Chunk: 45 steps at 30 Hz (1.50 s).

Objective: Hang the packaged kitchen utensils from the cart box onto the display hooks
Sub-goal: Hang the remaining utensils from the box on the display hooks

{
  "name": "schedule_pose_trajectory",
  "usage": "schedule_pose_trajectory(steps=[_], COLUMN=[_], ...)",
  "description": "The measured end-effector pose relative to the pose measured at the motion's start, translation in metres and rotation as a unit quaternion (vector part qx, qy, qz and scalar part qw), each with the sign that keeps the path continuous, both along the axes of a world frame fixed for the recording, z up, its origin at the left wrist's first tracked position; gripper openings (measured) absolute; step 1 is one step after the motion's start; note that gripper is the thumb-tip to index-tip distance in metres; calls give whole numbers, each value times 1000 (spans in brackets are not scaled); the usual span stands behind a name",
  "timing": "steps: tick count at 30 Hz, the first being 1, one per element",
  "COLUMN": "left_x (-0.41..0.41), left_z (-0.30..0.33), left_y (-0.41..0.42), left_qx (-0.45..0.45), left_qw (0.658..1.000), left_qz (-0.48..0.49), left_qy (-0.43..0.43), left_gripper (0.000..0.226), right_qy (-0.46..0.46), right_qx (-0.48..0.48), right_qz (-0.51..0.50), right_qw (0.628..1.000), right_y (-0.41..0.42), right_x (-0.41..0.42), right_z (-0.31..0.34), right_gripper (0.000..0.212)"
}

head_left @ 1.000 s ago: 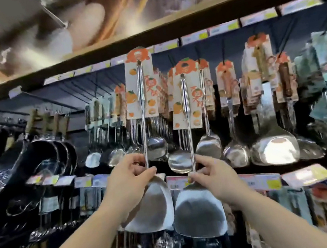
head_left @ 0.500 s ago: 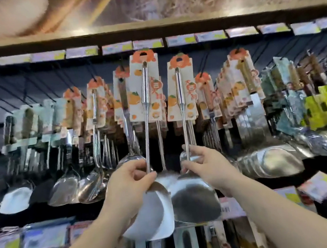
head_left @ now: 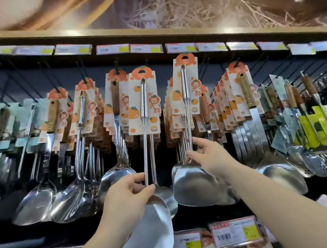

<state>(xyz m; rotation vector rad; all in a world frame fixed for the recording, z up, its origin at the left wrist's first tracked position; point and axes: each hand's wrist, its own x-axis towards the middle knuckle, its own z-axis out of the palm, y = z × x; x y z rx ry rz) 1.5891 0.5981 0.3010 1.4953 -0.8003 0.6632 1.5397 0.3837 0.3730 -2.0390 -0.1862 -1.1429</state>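
Observation:
I hold up two packaged steel spatulas, each on an orange-printed card. My left hand [head_left: 127, 195] grips the thin handle of the left spatula [head_left: 153, 229], whose card top sits just right of a filled hook. My right hand [head_left: 207, 157] pinches the handle of the right spatula [head_left: 195, 185]; its card hole [head_left: 184, 58] is raised in front of a row of the same cards. Black display hooks [head_left: 117, 67] stick out of the back panel. Whether either card is on a hook I cannot tell. The cart box is out of view.
Rows of hanging ladles [head_left: 115, 177], turners [head_left: 35, 204] and wooden-handled tools [head_left: 247, 94] fill the panel on both sides. A wooden shelf edge [head_left: 145, 35] with price labels runs above. More price tags [head_left: 236, 233] and packages line the row below.
My view has tilted and shifted. Both spatulas have risen toward the hooks, and the right one has moved right and higher, apart from the left one.

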Motion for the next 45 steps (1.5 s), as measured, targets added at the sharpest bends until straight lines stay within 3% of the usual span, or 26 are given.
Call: schedule_pose_trajectory(steps=[6, 18, 26, 33, 37, 41, 45], left_x=[12, 22, 16, 17, 15, 18, 19], left_z=[5, 6, 3, 1, -2, -3, -4], left_y=[3, 6, -8, -14, -14, -15, -16], left_qx=[-17, -31, -32, -26, -23, -20, -17], left_qw=[1000, 999, 999, 1000, 1000, 1000, 1000], left_qz=[6, 26, -1, 1, 8, 0, 0], left_qy=[1, 14, 17, 12, 7, 16, 14], left_gripper=[26, 33, 29, 25, 26, 21, 21], right_qy=[-9, 12, -3, 11, 22, 21, 28], right_qx=[-3, 4, -35, -19, -31, -39, -30], right_qz=[5, 55, 11, 33, 21, 26, 31], right_qw=[1000, 998, 999, 999, 999, 999, 999], right_y=[-10, -21, -24, -28, -29, -31, -35], right_x=[7, 25, 17, 17, 18, 20, 27], right_z=[17, -9, 18, 31, 28, 26, 23], right_gripper=[54, 48, 51, 31, 37, 23, 29])
